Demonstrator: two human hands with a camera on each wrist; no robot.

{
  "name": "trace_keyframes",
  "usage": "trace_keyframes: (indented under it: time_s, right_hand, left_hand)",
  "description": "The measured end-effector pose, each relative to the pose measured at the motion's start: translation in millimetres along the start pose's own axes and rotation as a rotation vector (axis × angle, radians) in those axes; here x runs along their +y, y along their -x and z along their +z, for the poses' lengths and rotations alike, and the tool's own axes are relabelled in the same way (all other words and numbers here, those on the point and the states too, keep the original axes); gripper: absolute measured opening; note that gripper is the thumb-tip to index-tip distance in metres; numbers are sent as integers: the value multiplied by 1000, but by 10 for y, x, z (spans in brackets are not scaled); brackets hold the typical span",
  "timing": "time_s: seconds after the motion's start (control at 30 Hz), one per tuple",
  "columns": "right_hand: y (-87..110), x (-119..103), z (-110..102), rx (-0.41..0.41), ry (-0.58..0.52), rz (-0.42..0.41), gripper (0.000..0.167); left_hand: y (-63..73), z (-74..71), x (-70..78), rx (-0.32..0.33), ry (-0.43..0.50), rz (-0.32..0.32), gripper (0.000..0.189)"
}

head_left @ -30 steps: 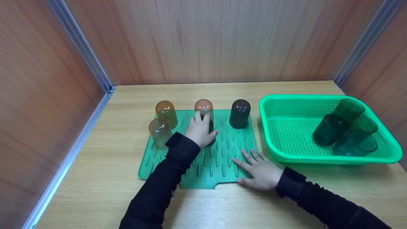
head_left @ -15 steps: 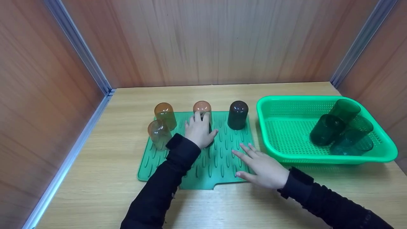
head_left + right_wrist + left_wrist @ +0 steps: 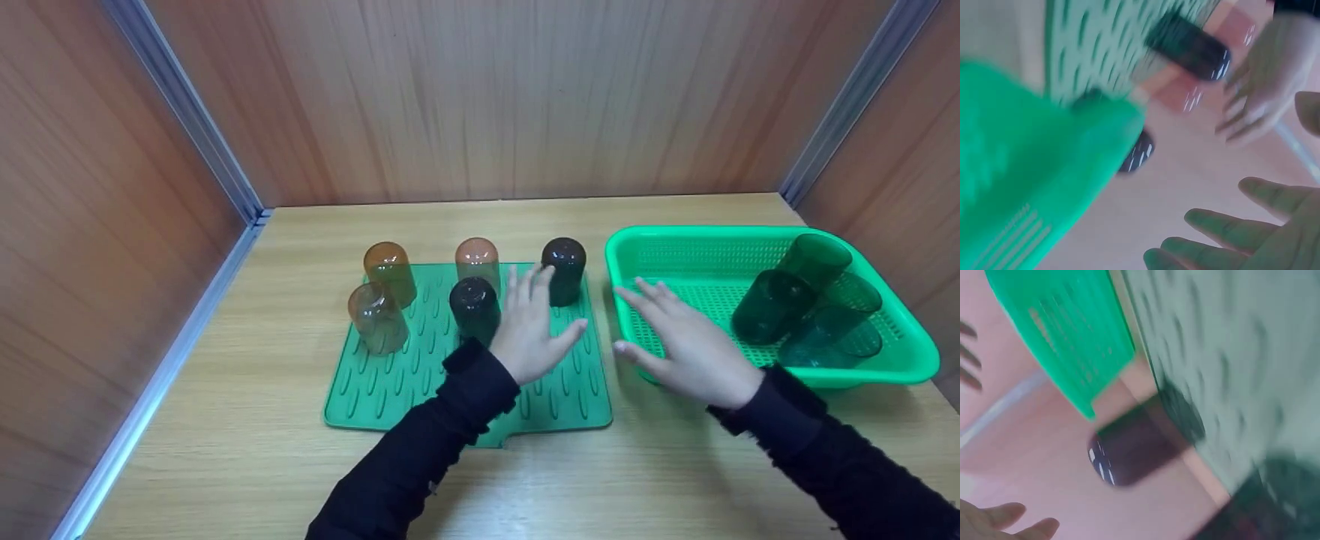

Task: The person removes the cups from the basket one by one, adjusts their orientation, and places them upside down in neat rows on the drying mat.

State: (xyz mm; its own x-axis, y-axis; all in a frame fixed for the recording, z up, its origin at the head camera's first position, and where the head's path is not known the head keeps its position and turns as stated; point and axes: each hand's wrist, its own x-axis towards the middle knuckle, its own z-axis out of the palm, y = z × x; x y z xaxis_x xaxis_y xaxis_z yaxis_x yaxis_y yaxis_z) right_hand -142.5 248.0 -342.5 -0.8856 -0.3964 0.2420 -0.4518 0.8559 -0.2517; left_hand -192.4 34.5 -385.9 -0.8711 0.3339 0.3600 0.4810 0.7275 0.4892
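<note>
On the green drying mat (image 3: 375,401) several tinted cups stand upside down. An orange cup (image 3: 390,274) and a pale amber cup (image 3: 377,319) are on the left. A pinkish cup (image 3: 477,259) is at the back middle, with a dark cup (image 3: 474,309) in front of it. Another dark cup (image 3: 564,262) is at the back right. My left hand (image 3: 529,330), fingers spread and holding nothing, is over the mat just right of the front dark cup. My right hand (image 3: 690,345) is above the left edge of the green basket (image 3: 626,300), fingers extended, also holding nothing.
Inside the basket, several tinted cups lean together at the right: a dark cup (image 3: 772,307), a green cup (image 3: 814,259) and a bluish cup (image 3: 817,346) among them. Wooden panels (image 3: 480,97) wall the table (image 3: 225,420) at the back and both sides.
My left hand has let go of the front dark cup and moved right, leaving it standing on the mat. My right hand has lifted off the mat and moved right to the basket.
</note>
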Motion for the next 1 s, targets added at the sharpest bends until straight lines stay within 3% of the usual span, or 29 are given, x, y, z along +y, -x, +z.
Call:
trace_keyframes:
  time_s: [0.2,0.33,0.43,0.53,0.7,0.93,1.0]
  right_hand:
    - [-81,382,-295,50,48,103,73]
    - [-102,650,-438,62,89,156,74]
    - [-102,824,-501,33,127,212,76]
    - [-106,968,-540,-13,164,272,79]
    - [-105,1193,-567,-45,192,365,83]
    - [-92,1450,-611,-158,181,476,81]
    - [-112,1486,-629,-211,173,494,71]
  left_hand:
    - [55,218,175,-151,180,-37,87]
    - [49,378,261,-269,408,-147,84]
    - [14,500,306,-322,542,-246,84]
    - [-22,619,348,-337,586,-317,86]
    - [-72,782,432,-324,668,-377,83]
    - [-131,935,565,-279,851,-386,64]
    - [-143,965,579,-264,894,-391,57]
